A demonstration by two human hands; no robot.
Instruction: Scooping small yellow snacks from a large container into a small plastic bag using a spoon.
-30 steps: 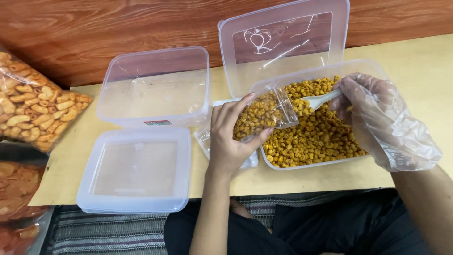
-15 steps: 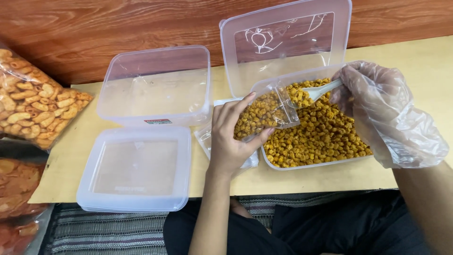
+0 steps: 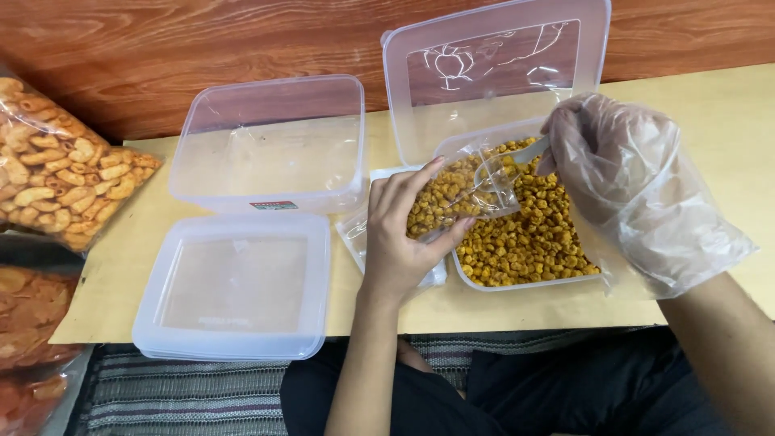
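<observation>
The left hand (image 3: 395, 234) is pinching a small clear pouch (image 3: 460, 190) open over the snack tub (image 3: 525, 234) — the gloved right hand (image 3: 630, 178), closed around a white spoon (image 3: 517, 157), is tipping yellow snack pieces in; next comes another level scoop

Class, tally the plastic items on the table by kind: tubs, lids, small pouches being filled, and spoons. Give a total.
Clear tubs: 2 (empty tub, snack tub)
Lids: 2 (flat lid, leaning lid)
Pouch being filled: 1
Spoon: 1
Total: 6

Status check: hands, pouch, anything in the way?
Left hand grips small clear pouch, part full. Gloved right hand tips white spoon into its mouth. Snack tub beneath; nothing blocking.
</observation>
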